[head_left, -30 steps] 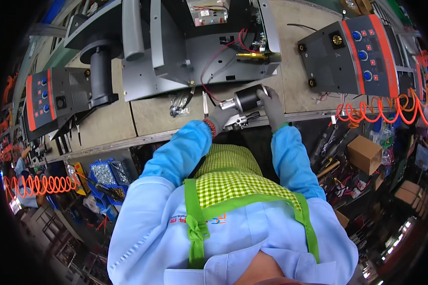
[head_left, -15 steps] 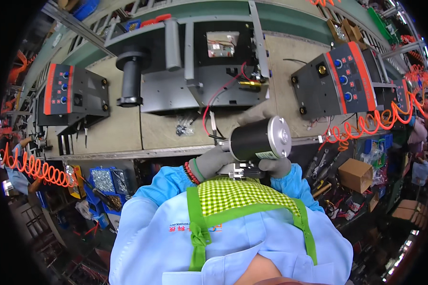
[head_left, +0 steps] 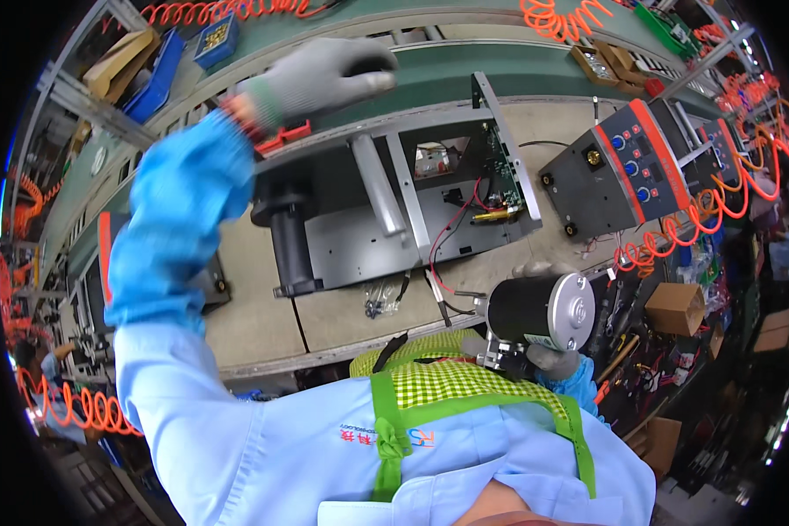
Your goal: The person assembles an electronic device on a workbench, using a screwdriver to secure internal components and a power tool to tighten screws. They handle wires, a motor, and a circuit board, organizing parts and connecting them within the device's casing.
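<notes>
One black, silver-capped cylindrical motor (head_left: 524, 311), long axis roughly left-right, is gripped by grey-gloved right hand (head_left: 552, 359); grey-gloved left hand (head_left: 316, 83), fingers parted, empty, is held well up-left.

Small blue bin (head_left: 216, 56) upper left, coiled orange hose (head_left: 548, 22), cardboard box (head_left: 671, 307) right.
</notes>
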{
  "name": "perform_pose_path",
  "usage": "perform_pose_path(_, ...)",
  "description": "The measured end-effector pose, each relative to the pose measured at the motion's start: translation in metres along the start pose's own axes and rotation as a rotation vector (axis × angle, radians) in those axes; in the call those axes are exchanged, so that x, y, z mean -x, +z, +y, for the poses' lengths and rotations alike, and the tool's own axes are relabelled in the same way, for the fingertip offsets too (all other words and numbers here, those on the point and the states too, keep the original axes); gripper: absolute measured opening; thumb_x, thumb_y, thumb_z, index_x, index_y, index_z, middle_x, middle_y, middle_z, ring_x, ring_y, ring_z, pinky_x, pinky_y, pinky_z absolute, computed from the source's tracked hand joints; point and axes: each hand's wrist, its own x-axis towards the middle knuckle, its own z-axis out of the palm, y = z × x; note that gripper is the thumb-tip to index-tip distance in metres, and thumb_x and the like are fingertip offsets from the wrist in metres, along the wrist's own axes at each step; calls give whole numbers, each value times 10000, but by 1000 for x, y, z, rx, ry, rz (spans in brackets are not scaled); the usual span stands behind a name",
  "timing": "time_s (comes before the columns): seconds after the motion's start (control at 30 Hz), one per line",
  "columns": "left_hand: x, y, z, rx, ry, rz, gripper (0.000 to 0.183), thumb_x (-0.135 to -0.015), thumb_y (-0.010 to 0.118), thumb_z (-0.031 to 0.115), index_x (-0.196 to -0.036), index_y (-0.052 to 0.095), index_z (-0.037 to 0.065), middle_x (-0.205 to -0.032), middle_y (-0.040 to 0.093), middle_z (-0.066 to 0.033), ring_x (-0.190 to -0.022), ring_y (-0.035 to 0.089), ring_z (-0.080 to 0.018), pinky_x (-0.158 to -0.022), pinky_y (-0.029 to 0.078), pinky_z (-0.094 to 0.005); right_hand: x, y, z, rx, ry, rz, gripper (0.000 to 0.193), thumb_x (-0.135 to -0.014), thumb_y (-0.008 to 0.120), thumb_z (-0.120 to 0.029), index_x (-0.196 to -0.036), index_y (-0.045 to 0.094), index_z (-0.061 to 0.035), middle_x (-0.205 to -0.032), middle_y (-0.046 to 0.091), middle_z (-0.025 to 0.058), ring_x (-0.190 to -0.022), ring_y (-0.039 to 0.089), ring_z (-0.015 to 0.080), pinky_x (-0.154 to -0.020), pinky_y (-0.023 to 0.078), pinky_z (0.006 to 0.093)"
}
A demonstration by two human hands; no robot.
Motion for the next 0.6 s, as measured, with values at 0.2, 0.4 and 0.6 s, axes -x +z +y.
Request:
perform_pose_path(0.2,-119,148,-114,-208,-30,-624,456,-893,529,378,-1250,578,97,-1178,629,-172,-1095,588,-350,-933,457,-434,-21,14,4,312,-68,-24,1006,-541,920,-355,-1295,338,-30,-1230,483,149,-1118,551,258,-952,467,384)
perform_pose_path(0.4,-143,273,-132,-53,113,-707,422,-881,506,331,-1244,601,137,-1173,638,-169,-1111,585,-350,-944,444,-443,-51,23,28,432,-197,-13,754,-618,885,-123,-1217,439,-17,-1216,548,199,-1106,574,273,-936,480,386)
perform_pose_path(0.6,-156,245,-134,-209,85,-636,312,-854,576,267,-1131,659,153,-1052,668,-154,-991,619,-351,-849,483,-446,-84,23,56,364,-166,-74,851,-538,920,-181,-1221,440,-8,-1225,546,208,-1136,560,290,-971,448,391)
